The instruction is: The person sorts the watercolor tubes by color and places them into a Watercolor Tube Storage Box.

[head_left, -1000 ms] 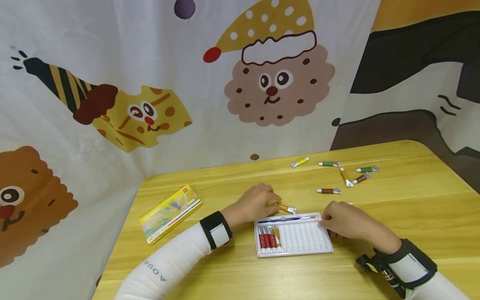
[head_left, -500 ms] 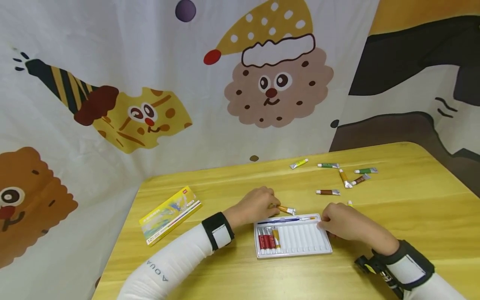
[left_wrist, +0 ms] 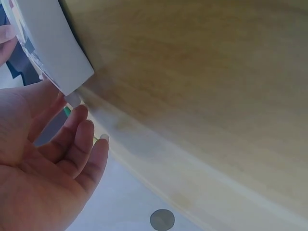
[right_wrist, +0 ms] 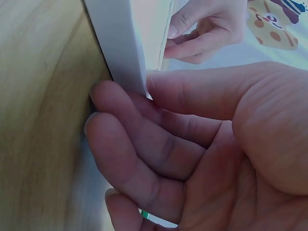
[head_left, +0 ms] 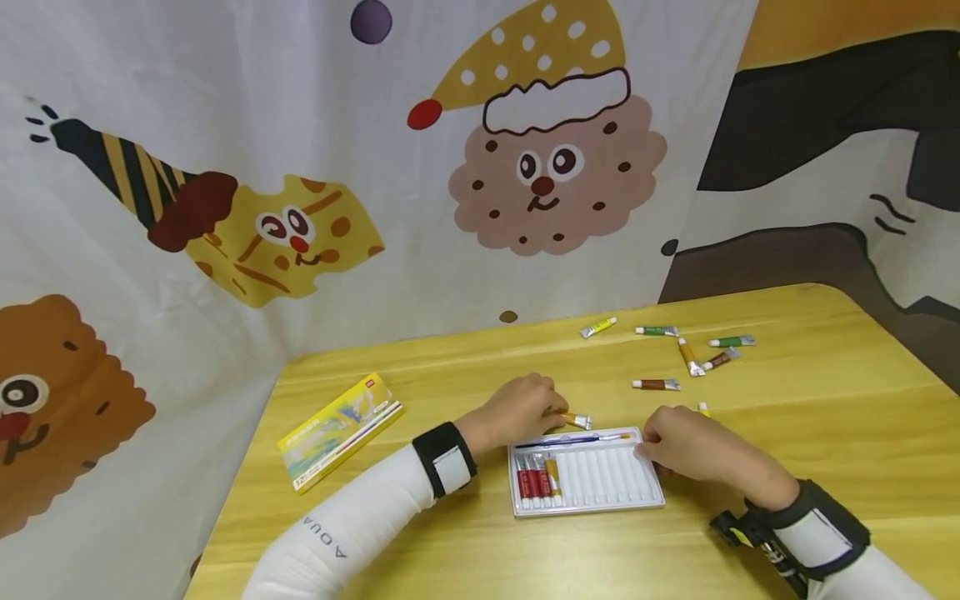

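Note:
A white plastic paint tray [head_left: 611,479] lies on the table with a blue-handled paintbrush [head_left: 558,441] along its far edge. Several red paint tubes [head_left: 533,482] and one ochre tube [head_left: 553,473] fill its left slots. Just beyond the tray, my left hand [head_left: 517,410] pinches the cap end of an ochre paint tube [head_left: 579,421]; the fingertips are partly hidden. My right hand [head_left: 693,443] grips the tray's far right corner, thumb on the rim. In the right wrist view the thumb [right_wrist: 192,94] presses the tray wall [right_wrist: 120,43] and the other fingers curl beside it.
Several loose paint tubes lie toward the back right: yellow [head_left: 597,327], green [head_left: 657,331], brown [head_left: 656,384] and ochre [head_left: 691,357]. A yellow cap [head_left: 703,408] peeks out behind the right hand. A yellow paint box [head_left: 341,431] rests at left. A printed curtain [head_left: 420,275] hangs behind the table.
My left hand has shifted slightly right, its fingers now closing over the ochre tube's cap end. The right hand and the tray have stayed in place.

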A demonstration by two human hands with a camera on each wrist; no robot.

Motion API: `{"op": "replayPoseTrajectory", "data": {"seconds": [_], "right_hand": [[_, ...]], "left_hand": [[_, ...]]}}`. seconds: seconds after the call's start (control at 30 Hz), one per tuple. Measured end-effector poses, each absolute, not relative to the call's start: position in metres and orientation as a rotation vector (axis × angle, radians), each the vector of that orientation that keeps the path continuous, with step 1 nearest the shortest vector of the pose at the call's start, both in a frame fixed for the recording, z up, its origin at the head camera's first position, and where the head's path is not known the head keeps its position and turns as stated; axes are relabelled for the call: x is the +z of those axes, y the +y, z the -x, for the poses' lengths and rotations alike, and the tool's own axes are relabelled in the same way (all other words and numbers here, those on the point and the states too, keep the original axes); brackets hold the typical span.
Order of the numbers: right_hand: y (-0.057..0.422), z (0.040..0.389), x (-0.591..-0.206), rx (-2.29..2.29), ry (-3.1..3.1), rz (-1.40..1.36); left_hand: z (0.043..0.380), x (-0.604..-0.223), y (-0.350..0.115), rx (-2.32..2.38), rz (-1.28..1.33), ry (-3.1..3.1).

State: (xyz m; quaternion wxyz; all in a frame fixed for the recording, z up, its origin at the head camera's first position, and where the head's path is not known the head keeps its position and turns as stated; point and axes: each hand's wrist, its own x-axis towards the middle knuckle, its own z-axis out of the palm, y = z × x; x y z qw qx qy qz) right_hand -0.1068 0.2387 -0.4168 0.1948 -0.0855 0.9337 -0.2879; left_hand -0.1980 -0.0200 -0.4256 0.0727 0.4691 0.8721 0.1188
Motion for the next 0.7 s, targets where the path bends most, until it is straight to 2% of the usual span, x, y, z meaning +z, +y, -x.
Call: {"op": "replayPoseTrajectory", "data": {"seconds": [0.3, 0.7], "right_hand": [[0.2392, 0.1086, -0.4178, -0.778, 2.619, 0.239], [0.2396, 0.1087, -0.4178, -0.767, 2.624, 0.232]], "left_hand": [[0.1993, -0.4266, -0.0150, 0.345, -1.387, 2.617], [0.2006, -0.4244, -0.0208, 0.538, -1.156, 2.625]]}}
